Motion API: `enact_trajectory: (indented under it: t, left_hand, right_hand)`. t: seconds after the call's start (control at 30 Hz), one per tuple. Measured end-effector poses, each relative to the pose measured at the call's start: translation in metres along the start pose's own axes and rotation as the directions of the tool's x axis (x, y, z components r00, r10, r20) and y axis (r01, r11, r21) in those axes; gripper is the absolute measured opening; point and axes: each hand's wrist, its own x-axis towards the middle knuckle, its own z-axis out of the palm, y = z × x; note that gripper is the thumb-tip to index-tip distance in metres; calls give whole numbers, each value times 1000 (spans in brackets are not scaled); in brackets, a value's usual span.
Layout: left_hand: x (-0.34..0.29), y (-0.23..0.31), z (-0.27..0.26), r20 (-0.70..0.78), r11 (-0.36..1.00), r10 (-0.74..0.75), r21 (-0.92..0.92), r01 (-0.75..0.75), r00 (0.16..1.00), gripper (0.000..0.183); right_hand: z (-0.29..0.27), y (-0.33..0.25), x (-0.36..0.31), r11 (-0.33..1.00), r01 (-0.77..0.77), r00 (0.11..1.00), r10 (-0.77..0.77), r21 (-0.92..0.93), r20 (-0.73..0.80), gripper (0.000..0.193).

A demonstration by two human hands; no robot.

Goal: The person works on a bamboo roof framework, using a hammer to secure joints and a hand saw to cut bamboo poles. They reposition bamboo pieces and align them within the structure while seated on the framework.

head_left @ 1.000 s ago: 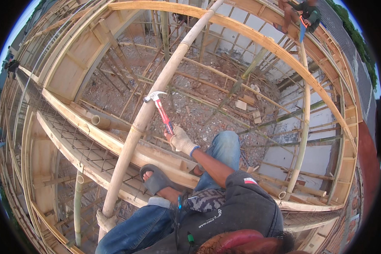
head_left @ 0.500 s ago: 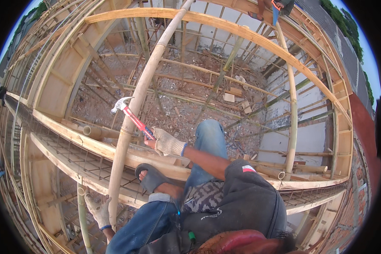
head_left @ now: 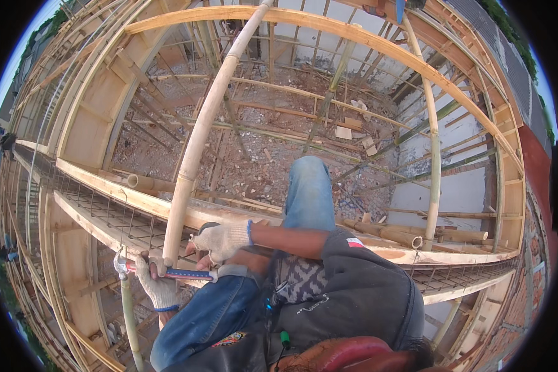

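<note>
My left hand (head_left: 153,282), in a knitted work glove, is closed at the lower end of a thick bamboo pole (head_left: 198,146). Under its fingers passes the red and blue handle of a claw hammer (head_left: 189,274), whose metal head sticks out on the left. My right hand (head_left: 224,240), also gloved, is just right of the pole's end and above the free end of the handle. Its bare fingertips are bent and slightly apart, with nothing visible between them. My knees in jeans are close to both hands.
Timber formwork beams (head_left: 130,193) run crosswise, with steel rebar (head_left: 130,217) between them. A curved-looking wooden beam (head_left: 353,37) spans the far side. Below lies a rubble-strewn floor (head_left: 273,142) with bamboo props. Another bamboo pole (head_left: 433,149) stands on the right.
My right hand has come down and left from the upper part of the pole, bringing the hammer. The handle now lies in my left hand, which has moved slightly up.
</note>
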Motion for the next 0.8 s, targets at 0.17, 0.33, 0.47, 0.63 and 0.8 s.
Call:
enact_trajectory:
  t: [0.17, 0.33, 0.47, 0.63, 0.8]
  left_hand:
    - [-3, 45, -28, -176, 954, 270, 184, -238, 946, 41]
    - [8, 69, -52, -246, 843, 446, 438, -312, 861, 44]
    - [8, 55, -51, -168, 756, 427, 605, -249, 888, 28]
    - [12, 25, -41, -128, 477, 226, 879, 5, 966, 13]
    - [13, 1, -27, -45, -148, 72, 987, 55, 996, 34]
  right_hand:
    - [-160, 98, -92, 942, -179, 658, 330, 285, -676, 60]
    - [-312, 135, -260, 718, 490, 93, 521, 495, -848, 70]
    - [-356, 131, -354, 696, 625, -138, 545, 354, -827, 66]
    - [-373, 127, -393, 775, 574, -303, 502, 265, -810, 61]
    - [-347, 157, -349, 742, 534, -142, 551, 405, -823, 58]
